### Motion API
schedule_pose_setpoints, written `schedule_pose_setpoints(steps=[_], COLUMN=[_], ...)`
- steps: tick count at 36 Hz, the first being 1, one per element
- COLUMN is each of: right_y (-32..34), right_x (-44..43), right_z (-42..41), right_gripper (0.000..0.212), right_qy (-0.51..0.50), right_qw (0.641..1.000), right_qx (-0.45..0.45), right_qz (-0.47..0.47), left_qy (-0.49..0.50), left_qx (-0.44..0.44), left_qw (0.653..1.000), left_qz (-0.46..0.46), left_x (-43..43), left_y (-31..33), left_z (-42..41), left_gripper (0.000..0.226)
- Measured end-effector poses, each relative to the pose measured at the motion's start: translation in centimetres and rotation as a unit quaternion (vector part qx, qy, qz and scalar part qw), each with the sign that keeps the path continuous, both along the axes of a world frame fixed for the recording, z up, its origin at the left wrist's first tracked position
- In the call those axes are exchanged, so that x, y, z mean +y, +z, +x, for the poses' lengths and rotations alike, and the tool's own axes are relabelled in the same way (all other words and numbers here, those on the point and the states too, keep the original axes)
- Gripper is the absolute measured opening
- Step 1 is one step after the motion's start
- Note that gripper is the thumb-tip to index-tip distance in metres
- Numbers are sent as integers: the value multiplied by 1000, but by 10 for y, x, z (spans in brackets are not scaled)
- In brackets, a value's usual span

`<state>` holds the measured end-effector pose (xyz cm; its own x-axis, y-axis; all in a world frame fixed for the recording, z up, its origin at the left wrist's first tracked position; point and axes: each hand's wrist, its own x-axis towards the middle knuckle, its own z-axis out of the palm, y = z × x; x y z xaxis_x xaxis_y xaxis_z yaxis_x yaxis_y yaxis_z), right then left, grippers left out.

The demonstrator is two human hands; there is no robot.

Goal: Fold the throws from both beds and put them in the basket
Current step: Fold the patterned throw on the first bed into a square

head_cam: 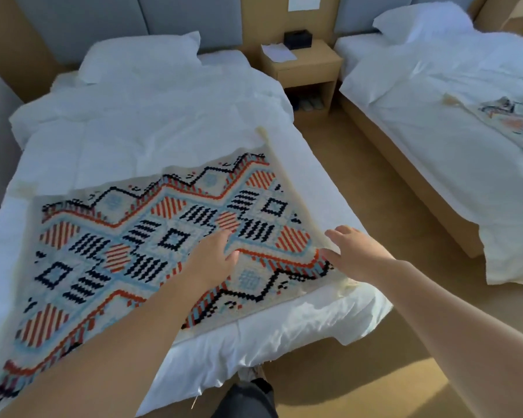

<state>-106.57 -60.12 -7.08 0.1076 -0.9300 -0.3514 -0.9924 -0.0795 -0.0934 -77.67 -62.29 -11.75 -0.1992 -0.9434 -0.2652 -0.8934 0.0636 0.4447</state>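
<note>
One throw [151, 233], long axis diagonal across bed [127, 140]

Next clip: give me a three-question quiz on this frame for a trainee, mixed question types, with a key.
1. True or false: the left hand holds the near throw lifted clear of the near bed.
2. Where is the second throw? A on the floor; B on the far bed; C on a pillow.
3. Fill in: on the nightstand sit a paper sheet and a black ____.
Key: 1 false, it lies flat; 2 B; 3 box.
</note>
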Motion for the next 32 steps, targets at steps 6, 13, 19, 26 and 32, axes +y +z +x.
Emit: schedule_pose_setpoints(steps=[6, 13, 19, 26, 32], right_y=[-22, -66, -136, -233, -311], right_x=[-79, -162, -245, -322, -367], right_z=[2, 9, 18, 41, 58], right_gripper=[52, 56, 60, 60, 65], right_qy=[-8, 56, 117, 197, 248], right_qw=[999, 994, 985, 971, 963], right_qx=[-3, 6, 2, 15, 18], right_qz=[38, 95, 127, 137, 101], left_qy=[15, 42, 93, 116, 134], left_qx=[-24, -61, -89, -143, -178], left_qw=[999, 997, 990, 976, 969], left_qz=[19, 36, 57, 117, 106], left_x=[-77, -143, -180, -241, -291], left_y=[-22, -57, -109, -207, -286], left_z=[-1, -14, -24, -29, -18], left_gripper=[61, 65, 65, 66, 67])
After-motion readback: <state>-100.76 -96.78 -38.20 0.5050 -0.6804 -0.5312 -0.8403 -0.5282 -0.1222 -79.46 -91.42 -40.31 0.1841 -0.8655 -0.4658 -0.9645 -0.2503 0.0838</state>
